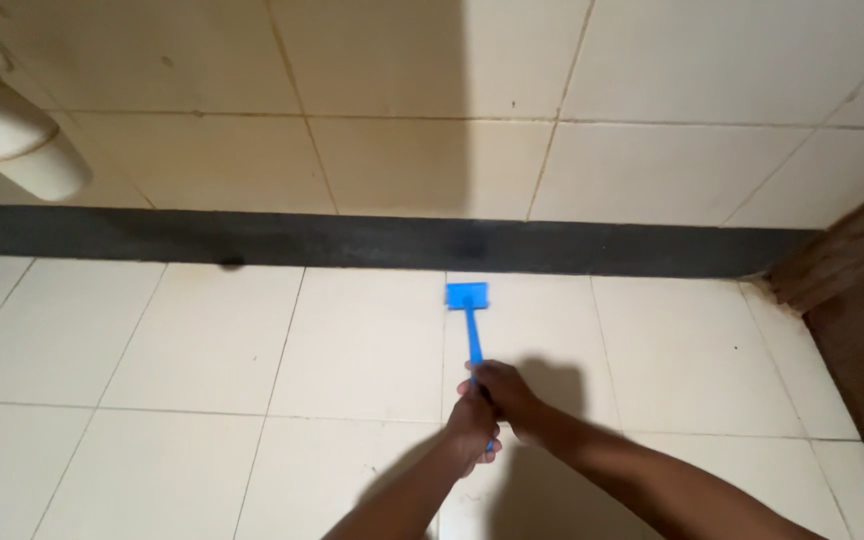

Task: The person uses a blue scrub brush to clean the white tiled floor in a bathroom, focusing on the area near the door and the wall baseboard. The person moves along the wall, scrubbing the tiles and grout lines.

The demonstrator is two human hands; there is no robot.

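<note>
A blue long-handled brush (469,318) stands against the pale wall tiles, its flat rectangular head just under a dark horizontal band. Both of my hands grip its handle. My right hand (504,392) holds the upper part of the grip. My left hand (474,430) is wrapped around the handle just below it, touching the right hand. The lower end of the handle is hidden by my fingers.
A dark grey band (252,240) runs across the tiled wall. A cream plastic pipe (12,130) juts out at the upper left. A brown wooden edge (857,300) borders the tiles on the right. A small dark spot (232,263) sits under the band.
</note>
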